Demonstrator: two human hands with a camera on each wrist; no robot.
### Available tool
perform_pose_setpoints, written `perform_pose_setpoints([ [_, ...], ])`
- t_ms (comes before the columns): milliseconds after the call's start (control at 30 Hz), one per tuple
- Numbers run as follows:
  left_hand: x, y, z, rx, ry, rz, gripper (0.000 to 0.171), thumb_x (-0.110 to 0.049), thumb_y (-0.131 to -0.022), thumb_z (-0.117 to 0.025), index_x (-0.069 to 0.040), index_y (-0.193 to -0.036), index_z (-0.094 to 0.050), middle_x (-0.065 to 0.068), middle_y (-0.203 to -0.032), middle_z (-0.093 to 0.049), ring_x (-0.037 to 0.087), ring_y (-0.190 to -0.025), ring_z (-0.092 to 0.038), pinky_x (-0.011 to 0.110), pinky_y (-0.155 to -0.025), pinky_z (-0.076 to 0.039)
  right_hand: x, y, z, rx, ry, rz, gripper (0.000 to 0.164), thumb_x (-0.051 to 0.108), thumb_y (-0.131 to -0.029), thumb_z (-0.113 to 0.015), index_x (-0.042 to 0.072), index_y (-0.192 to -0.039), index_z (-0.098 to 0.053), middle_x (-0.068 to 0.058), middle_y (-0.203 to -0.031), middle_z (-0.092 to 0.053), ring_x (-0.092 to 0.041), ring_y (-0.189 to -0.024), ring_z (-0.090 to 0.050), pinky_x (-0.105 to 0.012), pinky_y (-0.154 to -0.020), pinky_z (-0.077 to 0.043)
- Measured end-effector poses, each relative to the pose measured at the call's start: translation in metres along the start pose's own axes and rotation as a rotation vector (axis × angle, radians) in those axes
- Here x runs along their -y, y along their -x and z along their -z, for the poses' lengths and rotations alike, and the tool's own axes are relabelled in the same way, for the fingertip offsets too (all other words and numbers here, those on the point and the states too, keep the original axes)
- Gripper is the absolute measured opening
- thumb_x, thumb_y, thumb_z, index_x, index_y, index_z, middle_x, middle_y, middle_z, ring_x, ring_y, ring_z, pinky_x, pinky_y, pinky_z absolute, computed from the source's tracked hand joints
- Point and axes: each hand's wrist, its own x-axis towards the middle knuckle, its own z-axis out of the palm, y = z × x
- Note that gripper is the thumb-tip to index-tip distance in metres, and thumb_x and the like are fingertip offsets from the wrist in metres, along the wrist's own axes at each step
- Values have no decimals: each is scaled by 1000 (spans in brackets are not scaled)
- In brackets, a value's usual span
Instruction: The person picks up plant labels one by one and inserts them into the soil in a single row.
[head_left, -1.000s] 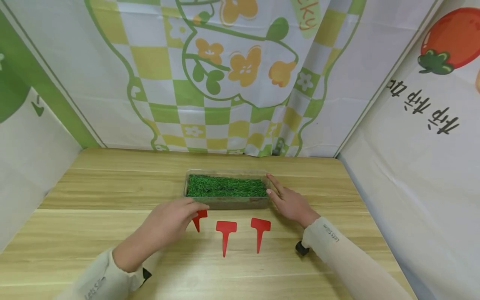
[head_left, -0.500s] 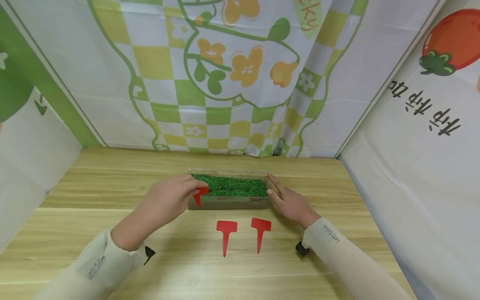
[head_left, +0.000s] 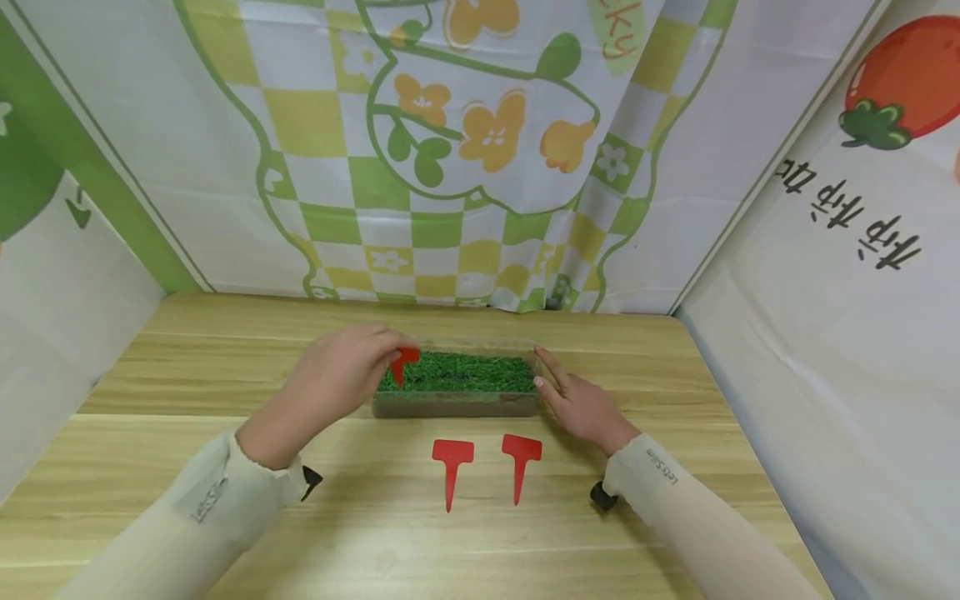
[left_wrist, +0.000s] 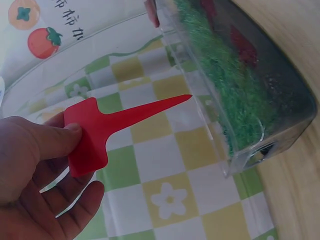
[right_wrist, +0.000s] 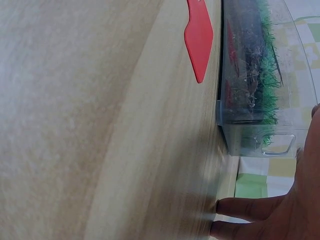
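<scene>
My left hand (head_left: 337, 367) pinches a red T-shaped plant label (left_wrist: 90, 137) by its wide head, between thumb and fingers. In the head view the label hangs point down over the left end of a clear plastic box (head_left: 457, 406) filled with green grass (head_left: 468, 372). Its tip is apart from the grass in the left wrist view. At the box's right end, my right hand (head_left: 585, 408) steadies it with fingers extended. Two of those fingers (right_wrist: 250, 207) reach down to the table in the right wrist view. Some left fingers are hidden in the head view.
Two more red plant labels, one in the middle (head_left: 452, 454) and one to the right (head_left: 521, 450), lie flat in front of the box on the wooden table (head_left: 360, 542). A checked, flowered cloth (head_left: 435, 229) hangs behind the table, with printed walls either side.
My left hand has lifted the plant label off the table and carried it up and away from me, over the box's left end. My right hand stays put.
</scene>
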Motion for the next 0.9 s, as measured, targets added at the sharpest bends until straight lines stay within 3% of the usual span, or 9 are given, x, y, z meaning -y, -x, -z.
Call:
perform_pose_setpoints([
  [200, 7, -6, -9, -6, -6, 6, 26, -5, -94, -68, -17, -116, -75, 2, -102, -75, 23, -89, -70, 39, -71, -58, -1, -1, 0, 5, 10, 1, 63, 67, -102, -17, 45, -160, -3, -12, -153, -46, -40, -131, -54, -59, -102, -46],
  [900, 25, -24, -42, 72, -20, 59, 19, -13, -95, -70, -17, -112, -75, 0, -102, -76, 21, -84, -71, 41, -73, -58, -1, 0, -1, 2, 12, -5, 62, 68, -102, -16, 48, -159, -1, -11, -154, -43, -41, -131, -54, -59, -104, -44],
])
